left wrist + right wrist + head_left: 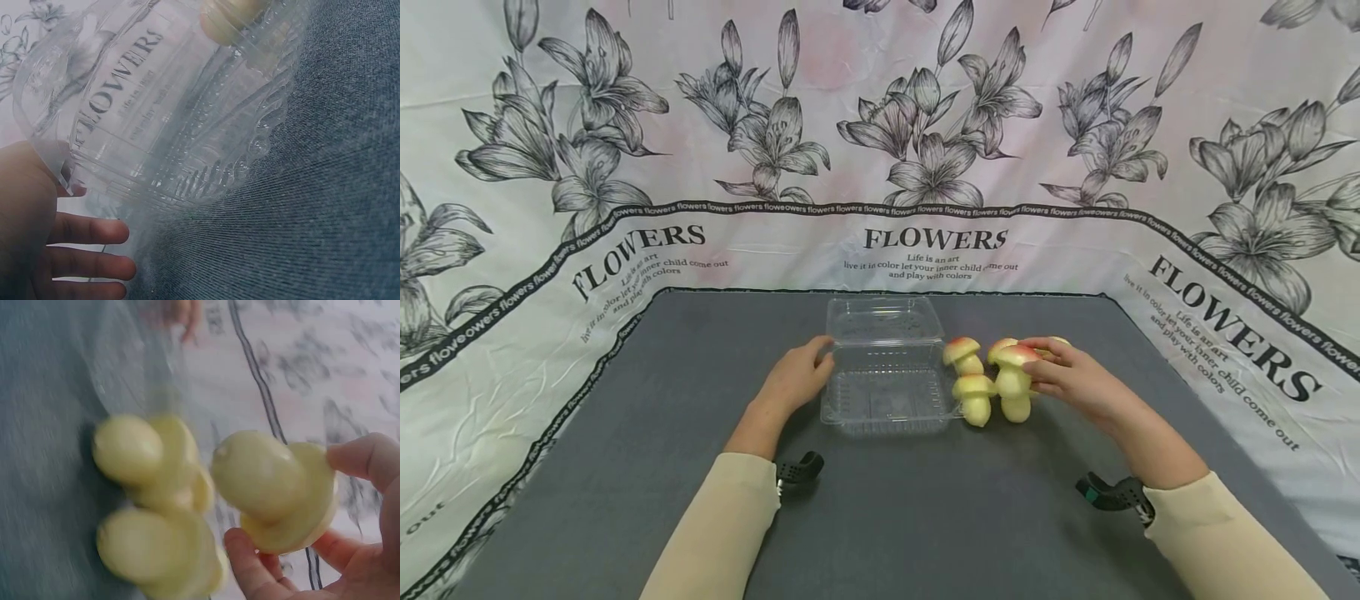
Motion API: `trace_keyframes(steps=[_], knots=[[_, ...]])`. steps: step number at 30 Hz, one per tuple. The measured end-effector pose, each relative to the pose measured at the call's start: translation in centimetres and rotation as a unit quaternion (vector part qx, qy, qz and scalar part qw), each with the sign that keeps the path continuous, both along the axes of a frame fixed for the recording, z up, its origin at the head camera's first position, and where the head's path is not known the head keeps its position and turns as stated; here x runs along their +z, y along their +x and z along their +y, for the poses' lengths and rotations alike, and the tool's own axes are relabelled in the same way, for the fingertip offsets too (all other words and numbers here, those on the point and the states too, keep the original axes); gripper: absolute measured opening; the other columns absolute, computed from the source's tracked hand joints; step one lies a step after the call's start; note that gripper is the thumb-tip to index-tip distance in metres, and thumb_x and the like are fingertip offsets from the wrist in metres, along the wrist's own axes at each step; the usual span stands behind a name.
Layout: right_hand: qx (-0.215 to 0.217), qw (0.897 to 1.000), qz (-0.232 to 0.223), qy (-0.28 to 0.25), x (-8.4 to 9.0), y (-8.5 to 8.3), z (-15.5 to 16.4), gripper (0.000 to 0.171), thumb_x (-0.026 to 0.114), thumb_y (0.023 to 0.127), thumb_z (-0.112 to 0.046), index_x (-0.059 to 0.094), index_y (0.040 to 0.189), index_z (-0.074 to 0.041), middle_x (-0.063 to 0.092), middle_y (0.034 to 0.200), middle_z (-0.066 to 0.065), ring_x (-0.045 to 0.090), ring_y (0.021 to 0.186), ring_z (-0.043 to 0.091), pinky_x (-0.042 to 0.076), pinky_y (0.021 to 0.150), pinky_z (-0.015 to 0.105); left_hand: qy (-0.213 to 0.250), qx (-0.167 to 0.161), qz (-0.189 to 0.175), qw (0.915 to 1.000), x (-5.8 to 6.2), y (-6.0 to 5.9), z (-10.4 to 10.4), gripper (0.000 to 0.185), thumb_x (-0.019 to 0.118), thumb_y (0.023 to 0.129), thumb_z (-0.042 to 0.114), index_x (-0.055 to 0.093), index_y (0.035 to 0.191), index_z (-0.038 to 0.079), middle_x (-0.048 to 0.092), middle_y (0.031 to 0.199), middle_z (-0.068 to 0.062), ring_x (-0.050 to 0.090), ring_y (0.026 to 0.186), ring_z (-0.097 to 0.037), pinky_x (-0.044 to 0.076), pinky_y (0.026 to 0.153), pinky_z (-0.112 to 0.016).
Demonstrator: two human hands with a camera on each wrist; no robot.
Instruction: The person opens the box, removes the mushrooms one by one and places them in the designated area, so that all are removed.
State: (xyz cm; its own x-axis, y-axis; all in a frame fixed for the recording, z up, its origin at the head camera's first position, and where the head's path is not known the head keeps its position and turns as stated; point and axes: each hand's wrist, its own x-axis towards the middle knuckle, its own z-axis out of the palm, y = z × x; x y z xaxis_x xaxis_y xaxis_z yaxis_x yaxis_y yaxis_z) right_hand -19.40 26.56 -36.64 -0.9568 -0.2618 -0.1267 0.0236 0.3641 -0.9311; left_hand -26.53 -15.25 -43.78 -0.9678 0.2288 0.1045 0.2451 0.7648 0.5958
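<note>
A clear plastic clamshell box (887,396) stands in the middle of the table, its lid raised at the back. My left hand (797,375) holds the box's left edge between thumb and forefinger; the left wrist view shows the other fingers (94,265) stretched out below the rim. On the right, my right hand (1078,383) pinches a yellow toy mushroom with a reddish cap (1017,357), lifted above others, with thumb and fingertips around its cap in the right wrist view. Beside the box stand more mushrooms (976,402), some partly hidden behind the right hand.
Dark grey cloth (880,517) covers the table. A white flower-printed curtain (940,250) borders the back and both sides. Each wrist wears a black strap (1112,493). The mushrooms stand close together against the box's right side.
</note>
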Motion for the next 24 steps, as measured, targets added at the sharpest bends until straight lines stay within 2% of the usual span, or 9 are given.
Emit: trace_keyframes(steps=[5,9,13,17,24], knots=[[-0.02,1.0,-0.003,0.022,0.3,0.4,3.2,0.072,0.057,0.107,-0.033,0.022,0.159,0.002,0.037,0.15,0.028,0.061,0.109,0.003,0.052,0.094,0.026,0.003,-0.001,0.002,1.0,0.0,0.0,-0.2,0.047,0.046,0.108,0.028,0.048,0.152,0.013,0.063,0.09,-0.005,0.053,0.067,-0.02,0.043,0.065,-0.04],[-0.035,0.998,-0.018,0.048,0.0,0.3,4.8,0.076,0.056,0.107,-0.032,0.017,0.158,0.008,0.036,0.148,0.031,0.062,0.106,0.004,0.052,0.095,0.029,0.007,-0.003,0.001,1.0,-0.1,0.1,-0.2,0.047,0.046,0.108,0.028,0.048,0.152,0.013,0.061,0.086,-0.005,0.051,0.065,-0.019,0.042,0.063,-0.039],[-0.043,0.995,-0.034,0.086,-0.9,0.2,5.7,0.072,0.055,0.107,-0.033,0.023,0.152,0.014,0.042,0.142,0.029,0.062,0.106,0.01,0.052,0.097,0.038,0.007,-0.003,0.0,1.0,-0.1,0.1,-0.4,0.046,0.046,0.108,0.028,0.048,0.152,0.013,0.063,0.089,-0.005,0.052,0.066,-0.019,0.043,0.063,-0.039],[-0.05,0.991,-0.045,0.113,-1.8,0.1,6.0,0.07,0.054,0.107,-0.038,0.031,0.149,0.014,0.048,0.138,0.025,0.06,0.111,0.018,0.05,0.099,0.044,0.008,-0.003,0.0,1.0,-0.1,0.1,-0.5,0.046,0.046,0.108,0.028,0.048,0.152,0.012,0.064,0.092,-0.006,0.053,0.067,-0.019,0.043,0.063,-0.04],[-0.048,0.987,-0.055,0.143,-3.1,-0.7,6.1,0.075,0.054,0.106,-0.04,0.029,0.151,0.016,0.045,0.143,0.032,0.055,0.124,0.036,0.049,0.101,0.046,0.011,0.005,-0.008,0.9999,-0.1,0.2,-0.6,0.045,0.047,0.108,0.027,0.048,0.151,0.013,0.062,0.088,-0.005,0.052,0.066,-0.019,0.043,0.061,-0.038]])
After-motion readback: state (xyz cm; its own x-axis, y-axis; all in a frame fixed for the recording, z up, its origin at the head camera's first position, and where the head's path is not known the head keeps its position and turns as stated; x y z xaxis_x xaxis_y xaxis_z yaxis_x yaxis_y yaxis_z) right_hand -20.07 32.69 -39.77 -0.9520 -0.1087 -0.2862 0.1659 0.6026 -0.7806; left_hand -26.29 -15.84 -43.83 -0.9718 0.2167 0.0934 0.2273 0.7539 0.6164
